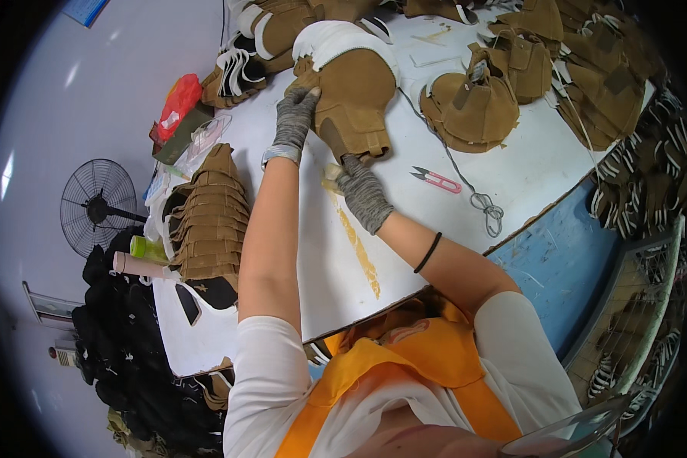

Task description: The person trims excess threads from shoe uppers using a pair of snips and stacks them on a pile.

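A brown suede-like shoe upper (356, 95) with a white band along its far rim lies over the white tabletop (282, 324). My left hand (294, 122), in a grey knit glove, grips its left edge, thumb on top. At the near end with the small tab, my right hand (365, 197), also gloved, is closed on the upper; some of its fingertips are hidden under the edge. Pink-handled thread snips (440, 180) lie to the right of that hand. A strip of yellowish tape or glue residue (359, 256) runs along the table below my hands.
A row of stacked brown uppers (214, 217) stands left of my arm. More uppers (472, 111) cover the far right. A grey cord (487, 210) lies coiled near the table edge. Left are a box with a red bag (179, 103) and a fan (98, 208); a wire cart (626, 320) stands right.
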A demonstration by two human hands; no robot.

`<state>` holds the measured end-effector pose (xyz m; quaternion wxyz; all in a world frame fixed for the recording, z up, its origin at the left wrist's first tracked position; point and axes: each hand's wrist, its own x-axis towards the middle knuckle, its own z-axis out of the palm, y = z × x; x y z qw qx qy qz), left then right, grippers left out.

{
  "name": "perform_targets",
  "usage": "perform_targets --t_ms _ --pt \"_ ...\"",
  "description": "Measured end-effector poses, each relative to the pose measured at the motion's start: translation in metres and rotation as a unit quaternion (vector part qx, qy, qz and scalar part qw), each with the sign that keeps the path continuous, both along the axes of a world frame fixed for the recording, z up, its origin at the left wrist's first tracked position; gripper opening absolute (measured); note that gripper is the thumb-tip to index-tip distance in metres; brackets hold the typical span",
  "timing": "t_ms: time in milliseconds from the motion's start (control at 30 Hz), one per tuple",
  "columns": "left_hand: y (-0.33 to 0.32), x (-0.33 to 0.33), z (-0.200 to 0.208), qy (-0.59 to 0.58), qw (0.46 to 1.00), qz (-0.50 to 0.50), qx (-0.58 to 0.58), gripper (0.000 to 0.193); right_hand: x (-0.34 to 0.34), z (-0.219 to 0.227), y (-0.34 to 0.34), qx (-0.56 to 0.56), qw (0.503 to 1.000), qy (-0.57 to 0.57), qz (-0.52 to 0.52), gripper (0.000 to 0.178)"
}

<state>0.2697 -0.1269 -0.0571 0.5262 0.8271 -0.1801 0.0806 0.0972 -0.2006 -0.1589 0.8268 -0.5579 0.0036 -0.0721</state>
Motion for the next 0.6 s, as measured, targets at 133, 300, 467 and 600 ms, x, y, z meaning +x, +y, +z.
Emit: perform_targets --t_ms 133,300,467,600 --pt "0.000 0.006 -0.003 0.005 0.999 0.023 0.049 0.043 -0.013 0.027 -0.016 0.117 0.993 0.028 -0.008 0.027" --pt "0.007 0.025 -0.028 -0.051 0.976 0.162 0.135 0.037 -0.017 0.029 -0.019 0.198 0.979 0.020 -0.040 0.024" --pt "0.014 0.038 -0.032 0.000 0.969 0.177 0.170 0.045 -0.066 0.058 -0.033 0.324 0.943 0.065 -0.049 0.017" --pt "0.019 0.036 -0.033 -0.042 0.978 0.138 0.148 0.048 -0.123 0.065 -0.050 0.169 0.984 0.003 -0.061 0.018"
